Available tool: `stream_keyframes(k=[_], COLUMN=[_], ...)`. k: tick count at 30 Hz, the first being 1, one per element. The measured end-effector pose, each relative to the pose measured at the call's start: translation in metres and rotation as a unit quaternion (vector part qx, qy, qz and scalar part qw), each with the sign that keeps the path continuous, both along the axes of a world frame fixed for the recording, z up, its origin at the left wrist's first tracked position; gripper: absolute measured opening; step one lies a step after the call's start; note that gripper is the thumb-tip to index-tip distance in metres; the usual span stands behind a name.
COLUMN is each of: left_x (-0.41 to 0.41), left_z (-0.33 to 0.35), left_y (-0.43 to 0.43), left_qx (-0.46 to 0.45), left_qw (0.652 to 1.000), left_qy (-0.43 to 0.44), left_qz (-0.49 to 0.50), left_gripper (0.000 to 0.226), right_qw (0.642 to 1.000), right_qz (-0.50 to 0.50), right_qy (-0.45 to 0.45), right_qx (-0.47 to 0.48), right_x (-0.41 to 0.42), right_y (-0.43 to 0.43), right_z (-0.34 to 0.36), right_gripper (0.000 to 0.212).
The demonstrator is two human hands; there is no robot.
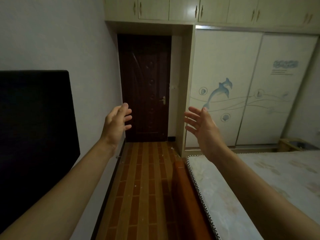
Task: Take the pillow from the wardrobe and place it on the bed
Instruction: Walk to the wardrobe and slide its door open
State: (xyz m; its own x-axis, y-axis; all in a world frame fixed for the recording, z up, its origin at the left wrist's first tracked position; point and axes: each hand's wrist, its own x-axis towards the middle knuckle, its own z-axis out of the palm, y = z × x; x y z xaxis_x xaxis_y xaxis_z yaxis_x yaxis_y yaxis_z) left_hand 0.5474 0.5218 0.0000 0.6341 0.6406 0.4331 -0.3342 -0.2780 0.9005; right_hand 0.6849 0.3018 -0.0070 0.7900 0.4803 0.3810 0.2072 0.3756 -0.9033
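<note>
A white wardrobe [245, 87] with two sliding doors, one printed with blue dolphins, stands at the right, and both doors are closed. No pillow is in sight. The bed [259, 184], with a pale patterned mattress, fills the lower right. My left hand [116, 123] is raised in front of the dark door, fingers apart and holding nothing. My right hand [202, 129] is raised beside the wardrobe's left door, palm turned inward, fingers spread and holding nothing. Neither hand touches the wardrobe.
A dark brown room door [144, 87] is closed straight ahead. A black screen [34, 135] hangs on the left wall. A strip of brown tiled floor [143, 179] runs between wall and bed. Upper cupboards [207, 7] line the top. A small wooden bin [292, 144] stands beyond the bed.
</note>
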Motion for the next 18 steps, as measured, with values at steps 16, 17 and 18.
stream_keyframes(k=[16, 17, 18], left_x=[0.214, 0.234, 0.253], left_z=[-0.023, -0.021, -0.019], left_y=[0.165, 0.175, 0.186], left_qx=[0.001, 0.001, -0.003], left_qw=[0.999, 0.999, 0.999], left_qy=[0.04, 0.042, 0.042], left_qz=[0.011, 0.011, 0.012], left_gripper=[0.048, 0.049, 0.05], right_qw=[0.998, 0.998, 0.998], right_qz=[0.018, 0.018, 0.019], right_qy=[0.038, 0.042, 0.044], right_qx=[0.038, 0.035, 0.031], right_x=[0.218, 0.237, 0.257], right_y=[0.166, 0.178, 0.189], right_z=[-0.024, -0.024, -0.023], right_gripper=[0.054, 0.054, 0.053])
